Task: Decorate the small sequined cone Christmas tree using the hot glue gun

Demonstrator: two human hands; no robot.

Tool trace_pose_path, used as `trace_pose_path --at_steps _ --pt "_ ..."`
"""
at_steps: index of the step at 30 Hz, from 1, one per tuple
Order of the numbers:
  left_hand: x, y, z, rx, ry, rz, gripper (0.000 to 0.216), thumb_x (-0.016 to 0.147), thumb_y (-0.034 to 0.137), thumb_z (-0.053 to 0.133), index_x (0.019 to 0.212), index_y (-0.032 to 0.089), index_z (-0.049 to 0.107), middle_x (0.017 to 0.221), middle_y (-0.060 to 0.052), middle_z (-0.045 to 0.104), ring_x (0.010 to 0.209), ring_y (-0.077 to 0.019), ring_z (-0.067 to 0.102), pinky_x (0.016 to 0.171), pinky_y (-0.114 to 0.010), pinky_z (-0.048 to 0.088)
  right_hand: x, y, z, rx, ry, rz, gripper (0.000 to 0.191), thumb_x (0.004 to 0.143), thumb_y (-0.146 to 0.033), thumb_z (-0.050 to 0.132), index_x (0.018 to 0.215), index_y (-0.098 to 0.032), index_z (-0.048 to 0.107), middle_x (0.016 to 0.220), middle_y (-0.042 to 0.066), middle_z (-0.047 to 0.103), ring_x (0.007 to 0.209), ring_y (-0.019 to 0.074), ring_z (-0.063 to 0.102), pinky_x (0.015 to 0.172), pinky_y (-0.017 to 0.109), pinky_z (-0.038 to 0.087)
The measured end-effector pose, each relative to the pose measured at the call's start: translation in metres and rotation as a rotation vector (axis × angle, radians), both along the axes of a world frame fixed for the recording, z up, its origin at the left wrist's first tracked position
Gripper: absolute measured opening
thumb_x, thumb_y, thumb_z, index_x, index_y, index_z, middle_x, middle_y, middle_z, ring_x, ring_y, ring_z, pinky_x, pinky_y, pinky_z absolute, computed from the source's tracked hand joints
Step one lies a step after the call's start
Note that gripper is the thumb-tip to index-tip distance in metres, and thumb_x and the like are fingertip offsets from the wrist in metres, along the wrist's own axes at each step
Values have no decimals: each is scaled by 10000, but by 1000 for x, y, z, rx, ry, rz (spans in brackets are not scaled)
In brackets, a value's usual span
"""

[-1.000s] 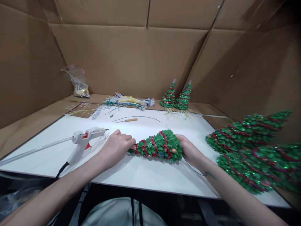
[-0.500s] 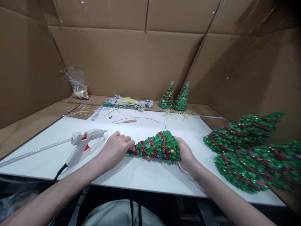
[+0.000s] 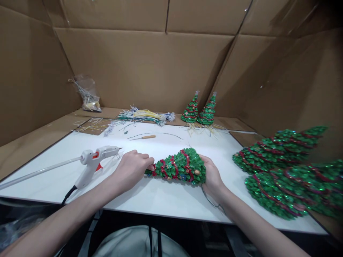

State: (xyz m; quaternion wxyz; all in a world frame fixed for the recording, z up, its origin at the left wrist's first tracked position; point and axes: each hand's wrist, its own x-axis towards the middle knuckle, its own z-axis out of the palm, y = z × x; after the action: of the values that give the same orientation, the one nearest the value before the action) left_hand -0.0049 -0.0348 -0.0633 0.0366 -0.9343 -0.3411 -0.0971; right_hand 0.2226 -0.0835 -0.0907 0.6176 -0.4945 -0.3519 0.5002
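Note:
A small green Christmas tree [image 3: 178,167], with red garland and little coloured ornaments, lies sideways over the white tabletop, its tip to the left. My left hand [image 3: 135,165] is closed on the narrow tip, fingers pinched together. Around the wide base curls my right hand [image 3: 212,175]; its fingers are partly hidden behind the tree. A thin dark wire [image 3: 210,201] hangs below the right hand, near the wrist. To the left of my left hand, a white hot glue gun [image 3: 93,162] stands with a long glue stick in its back.
Two larger trees [image 3: 278,151] lie at the right. Two small trees [image 3: 190,109] with wires under them stand at the back. Bundled wires [image 3: 146,116] and a wooden-handled awl [image 3: 148,137] lie beyond my hands. A plastic bag [image 3: 89,94] sits back left. Cardboard walls [image 3: 144,64] surround the table.
Hardly anything differs. Both hands keep their hold on the tree, and the view has shifted very slightly. The thin wire by my right wrist hangs a little differently.

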Motion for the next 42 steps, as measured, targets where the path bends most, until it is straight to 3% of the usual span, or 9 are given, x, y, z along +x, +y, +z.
trace_pose_path --at_steps 22,29,33,38,42 --pt "2 -3 0 -8 -17 44 167 810 71 548 735 207 609 738 26 688 588 -161 554 560 -283 285 -3 -2 3 -24 46 -37 135 480 -175 553 566 -196 655 586 1 683 669 228 655 615 321 531" --pt "1 0 -2 -23 -32 6 187 843 72 514 730 186 608 737 13 684 617 -143 591 604 -290 305 -2 0 4 -43 14 -23 153 477 -176 550 583 -189 660 544 -7 660 542 189 612 516 288 495" --pt "-4 3 -3 -77 -95 -45 212 870 87 480 775 192 638 774 18 699 700 -134 619 684 -291 320 2 -1 7 -91 -58 22 125 493 -173 543 562 -182 647 443 -34 586 402 132 507 419 243 413" --pt "-10 5 -3 -150 -151 -64 241 883 80 445 873 199 655 861 8 716 780 -141 631 765 -298 342 11 -2 8 -77 -145 105 155 502 -156 554 587 -172 682 518 -13 633 522 161 564 472 238 398" --pt "-14 4 -1 -175 -191 -62 229 926 159 429 916 194 655 897 -9 709 836 -160 629 792 -302 360 23 -2 8 -73 -264 177 154 572 -176 559 641 -191 697 513 -26 594 479 128 478 478 238 354"
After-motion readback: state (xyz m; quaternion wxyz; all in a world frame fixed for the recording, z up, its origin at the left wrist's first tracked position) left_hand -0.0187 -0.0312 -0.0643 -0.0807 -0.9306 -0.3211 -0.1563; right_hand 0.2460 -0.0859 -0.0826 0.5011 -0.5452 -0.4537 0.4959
